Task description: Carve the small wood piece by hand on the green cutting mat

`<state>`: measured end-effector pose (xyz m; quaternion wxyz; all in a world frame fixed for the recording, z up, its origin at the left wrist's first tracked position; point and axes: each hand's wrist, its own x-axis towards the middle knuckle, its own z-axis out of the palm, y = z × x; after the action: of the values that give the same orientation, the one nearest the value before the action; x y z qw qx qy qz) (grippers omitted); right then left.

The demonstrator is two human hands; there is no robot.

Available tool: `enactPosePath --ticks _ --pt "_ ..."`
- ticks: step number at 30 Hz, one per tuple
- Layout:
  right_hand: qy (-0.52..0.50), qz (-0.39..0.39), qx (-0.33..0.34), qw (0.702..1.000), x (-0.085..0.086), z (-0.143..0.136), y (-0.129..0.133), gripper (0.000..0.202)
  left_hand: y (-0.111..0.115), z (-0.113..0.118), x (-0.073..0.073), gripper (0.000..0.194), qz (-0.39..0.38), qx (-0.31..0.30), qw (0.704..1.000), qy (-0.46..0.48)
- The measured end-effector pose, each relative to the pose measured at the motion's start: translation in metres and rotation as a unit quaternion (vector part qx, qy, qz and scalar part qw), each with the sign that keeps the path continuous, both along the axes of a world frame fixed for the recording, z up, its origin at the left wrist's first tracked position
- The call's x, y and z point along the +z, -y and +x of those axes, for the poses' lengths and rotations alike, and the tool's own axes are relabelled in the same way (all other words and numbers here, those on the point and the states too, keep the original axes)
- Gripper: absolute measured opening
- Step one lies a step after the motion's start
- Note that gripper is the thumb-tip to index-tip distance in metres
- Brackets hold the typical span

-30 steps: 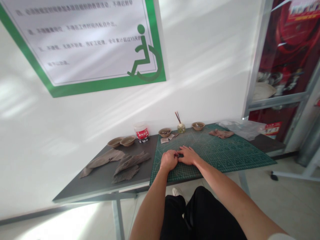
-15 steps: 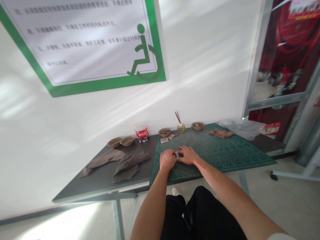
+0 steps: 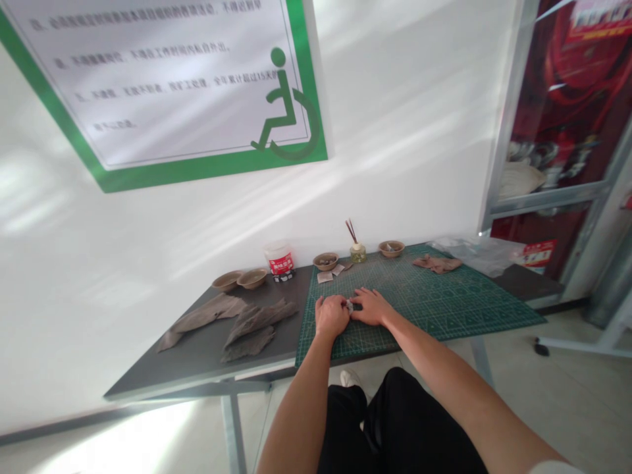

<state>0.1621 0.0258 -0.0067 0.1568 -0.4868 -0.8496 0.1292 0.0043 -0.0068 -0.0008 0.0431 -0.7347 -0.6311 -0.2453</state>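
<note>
between the hands, a small pale piece (image 3: 350,307) is showing only in part: the left hand (image 3: 332,316) is covering its left side and the right hand (image 3: 372,307) is hiding some of the rest, so its full outline and material are staying unclear. the visible bit is looking whitish-grey and uneven. it is sitting on the green mat (image 3: 434,296), between the front and back edges of the worktop (image 3: 172,370) and nearer the mat's left edge than its right. the left hand is keeping its fingers bent against the piece; the right hand is lying low with some fingers spreading toward the back edge, others reaching the piece. whether either is pinching it, i cannot tell.

near the back edge, a bowl (image 3: 326,263) is holding bits too small to tell apart, and two pale squares (image 3: 324,278) are lying just in front. toward the worktop's left edge, two grey cloths (image 3: 259,326) are lying rumpled.
</note>
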Motion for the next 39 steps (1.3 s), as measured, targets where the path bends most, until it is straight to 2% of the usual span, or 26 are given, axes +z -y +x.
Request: enactPosePath --ticks 3,9,23,39 --pt "-0.002 -0.003 0.001 1.000 0.001 0.000 0.001 0.062 -0.002 -0.001 0.000 0.023 0.001 0.021 1.000 0.004" --pt "-0.003 0.000 0.001 1.000 0.001 0.000 0.001 0.062 -0.005 -0.004 0.003 0.025 -0.036 -0.005 0.999 -0.005" --pt "-0.002 0.003 0.002 1.000 0.000 0.000 0.001 0.062 -0.003 -0.004 0.004 0.027 -0.068 0.006 0.998 -0.014" --pt "-0.002 0.000 0.003 1.000 0.000 0.000 0.001 0.060 0.004 0.001 0.012 0.029 -0.070 -0.036 0.997 -0.019"
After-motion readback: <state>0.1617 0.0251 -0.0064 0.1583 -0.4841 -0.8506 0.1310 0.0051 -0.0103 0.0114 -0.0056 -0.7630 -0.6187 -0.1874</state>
